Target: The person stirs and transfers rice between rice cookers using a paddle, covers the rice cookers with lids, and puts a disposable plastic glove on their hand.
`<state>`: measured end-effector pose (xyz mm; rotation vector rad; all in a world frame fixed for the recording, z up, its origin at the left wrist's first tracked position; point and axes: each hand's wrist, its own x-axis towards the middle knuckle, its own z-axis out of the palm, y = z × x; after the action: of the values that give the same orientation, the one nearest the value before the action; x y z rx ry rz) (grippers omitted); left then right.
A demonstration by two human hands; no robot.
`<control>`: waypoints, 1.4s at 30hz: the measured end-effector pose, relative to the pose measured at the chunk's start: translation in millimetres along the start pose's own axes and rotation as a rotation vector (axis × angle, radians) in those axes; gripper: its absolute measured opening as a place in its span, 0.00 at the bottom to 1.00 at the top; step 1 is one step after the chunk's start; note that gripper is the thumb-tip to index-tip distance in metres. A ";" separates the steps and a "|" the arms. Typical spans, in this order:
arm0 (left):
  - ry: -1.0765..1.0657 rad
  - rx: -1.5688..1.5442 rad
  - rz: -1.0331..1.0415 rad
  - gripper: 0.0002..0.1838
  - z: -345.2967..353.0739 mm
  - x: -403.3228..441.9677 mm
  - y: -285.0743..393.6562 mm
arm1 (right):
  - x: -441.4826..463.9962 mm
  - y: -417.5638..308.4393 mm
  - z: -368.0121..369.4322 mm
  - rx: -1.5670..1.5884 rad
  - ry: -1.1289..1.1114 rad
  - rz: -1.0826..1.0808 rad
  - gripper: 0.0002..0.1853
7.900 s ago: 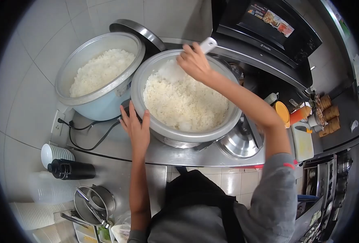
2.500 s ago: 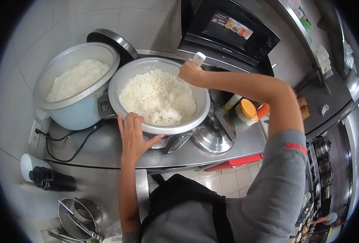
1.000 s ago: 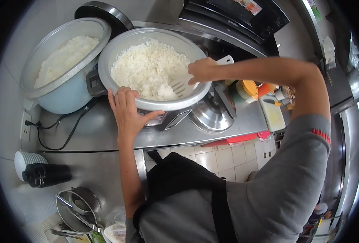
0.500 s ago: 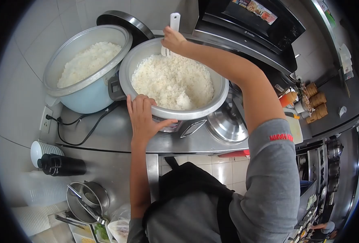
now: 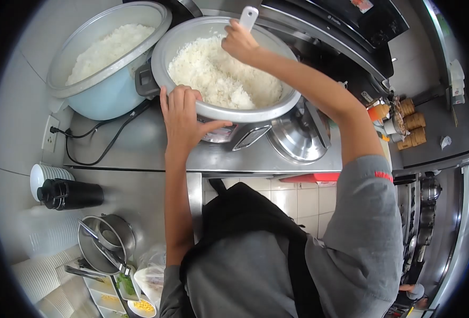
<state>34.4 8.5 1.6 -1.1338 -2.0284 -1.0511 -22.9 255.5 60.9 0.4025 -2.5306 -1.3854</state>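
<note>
A large rice cooker full of cooked white rice stands on the steel counter in front of me. My left hand holds its near left rim, the fingers over the edge and the thumb along the outer wall. In the far part of the pot, my right hand is closed around a white rice paddle. The handle's end sticks up above the fist, while the blade is hidden behind the hand or in the rice. A hollow in the rice shows just below that hand.
Left of the pot stands a light-blue cooker with more rice. A steel lid lies at the right, and a black oven is behind. Power cords, a black flask and a steel pot are on the left.
My right hand has moved a little right across the pot with the paddle, whose handle now leans right. The left hand keeps its hold on the rim. The whole view has shifted slightly.
</note>
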 end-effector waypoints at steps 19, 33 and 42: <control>-0.259 -0.364 0.065 0.25 -23.7 27.9 -74.6 | -77.4 44.7 -22.9 0.670 -0.493 0.192 0.11; 0.215 -0.276 -0.442 0.25 -15.6 33.3 -48.8 | -85.9 47.2 27.8 1.208 -0.433 0.108 0.33; 0.053 -0.465 -0.526 0.32 1.2 17.4 6.2 | -38.5 42.2 11.3 1.150 -0.457 -0.039 0.34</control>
<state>31.5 18.8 16.7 -0.7689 -2.1543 -1.8659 4.0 299.4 88.1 0.3115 -3.4748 0.1733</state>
